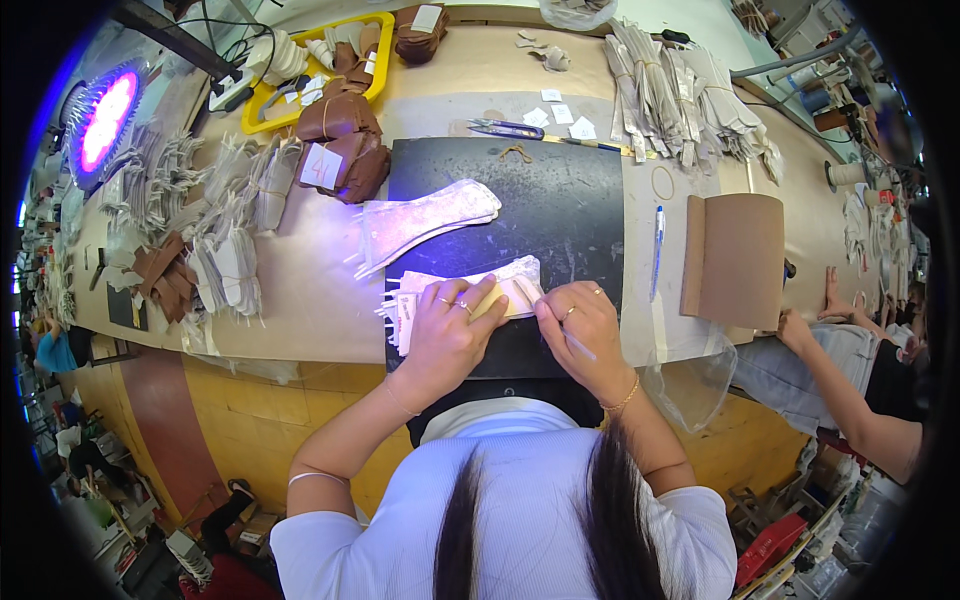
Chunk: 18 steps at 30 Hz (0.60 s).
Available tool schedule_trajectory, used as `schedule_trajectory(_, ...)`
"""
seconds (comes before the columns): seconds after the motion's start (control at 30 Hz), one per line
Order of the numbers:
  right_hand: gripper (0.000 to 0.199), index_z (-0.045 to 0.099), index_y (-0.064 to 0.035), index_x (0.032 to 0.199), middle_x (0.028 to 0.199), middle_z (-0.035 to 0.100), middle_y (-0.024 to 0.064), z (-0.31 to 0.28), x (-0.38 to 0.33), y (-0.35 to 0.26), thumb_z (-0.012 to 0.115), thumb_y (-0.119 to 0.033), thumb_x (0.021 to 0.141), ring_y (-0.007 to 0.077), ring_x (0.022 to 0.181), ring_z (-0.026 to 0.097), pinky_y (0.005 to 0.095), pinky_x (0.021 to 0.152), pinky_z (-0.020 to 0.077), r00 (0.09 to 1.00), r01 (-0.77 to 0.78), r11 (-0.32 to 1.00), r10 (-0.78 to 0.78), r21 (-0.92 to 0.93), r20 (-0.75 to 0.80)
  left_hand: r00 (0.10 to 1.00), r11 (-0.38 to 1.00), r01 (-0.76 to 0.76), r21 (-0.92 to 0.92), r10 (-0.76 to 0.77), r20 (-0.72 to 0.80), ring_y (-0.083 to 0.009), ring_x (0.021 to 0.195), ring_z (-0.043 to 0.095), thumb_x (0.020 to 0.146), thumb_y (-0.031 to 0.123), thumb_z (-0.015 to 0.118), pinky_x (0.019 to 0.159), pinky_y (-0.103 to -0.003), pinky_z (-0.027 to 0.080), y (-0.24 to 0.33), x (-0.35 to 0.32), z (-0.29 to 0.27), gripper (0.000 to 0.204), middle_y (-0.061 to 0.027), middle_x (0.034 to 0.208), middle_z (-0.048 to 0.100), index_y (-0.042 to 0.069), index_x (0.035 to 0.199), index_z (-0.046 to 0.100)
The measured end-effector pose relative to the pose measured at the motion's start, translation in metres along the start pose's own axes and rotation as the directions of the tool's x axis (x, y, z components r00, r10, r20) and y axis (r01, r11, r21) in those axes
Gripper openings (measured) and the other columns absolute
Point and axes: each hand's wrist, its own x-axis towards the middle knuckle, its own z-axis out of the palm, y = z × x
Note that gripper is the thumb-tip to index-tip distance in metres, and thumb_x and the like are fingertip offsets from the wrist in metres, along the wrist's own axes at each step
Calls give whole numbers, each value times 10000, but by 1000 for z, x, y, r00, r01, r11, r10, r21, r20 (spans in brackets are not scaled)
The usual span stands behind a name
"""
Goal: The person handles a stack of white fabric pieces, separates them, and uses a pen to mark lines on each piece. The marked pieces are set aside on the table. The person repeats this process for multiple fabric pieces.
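A bundle of pale, strip-ended leather pieces [520,270] lies on the black mat [560,200] in front of me. My left hand [445,325] bends over it, fingers and thumb gripping a pale yellow flat piece [488,299] on top. At the bundle's right end, my right hand [585,335] is closed in a pinch around a thin whitish pen-like stick [580,347]; its tip is hidden by the fingers. A white label with print [405,312] shows left of my left hand. Farther up the mat rests a second pale leather bundle [430,222].
Brown leather bundles [345,120] and a yellow tray [384,60] stand at the far left. Thread snips [510,129], paper slips [560,113], a blue pen [659,240] and a brown curved board [740,260] lie around the mat. Another person's arm [840,380] is at right.
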Motion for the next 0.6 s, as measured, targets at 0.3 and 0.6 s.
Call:
schedule_trajectory(0.3, 370, 654, -13, 1071, 997, 649, 151, -8, -7, -2, 544, -367, 1059, 276, 860, 679, 367, 859, 519, 984, -84, 973, 115, 213, -139, 1000, 1000, -23, -9, 23, -10, -300, 1014, 608, 785, 152, 800, 872, -438, 467, -1, 0, 1, 281, -96, 1165, 684, 91, 1055, 751)
schedule_trajectory(0.6, 374, 608, -20, 1215, 1204, 562, 175, -1, -22, 4, 542, -355, 1062, 252, 932, 704, 348, 857, 547, 952, -201, 861, 284, 468, -115, 990, 934, 141, -329, -123, 74, -292, 993, 629, 791, 127, 823, 863, -408, 503, -14, 6, -7, 311, -102, 1083, 624, 73, 1069, 696)
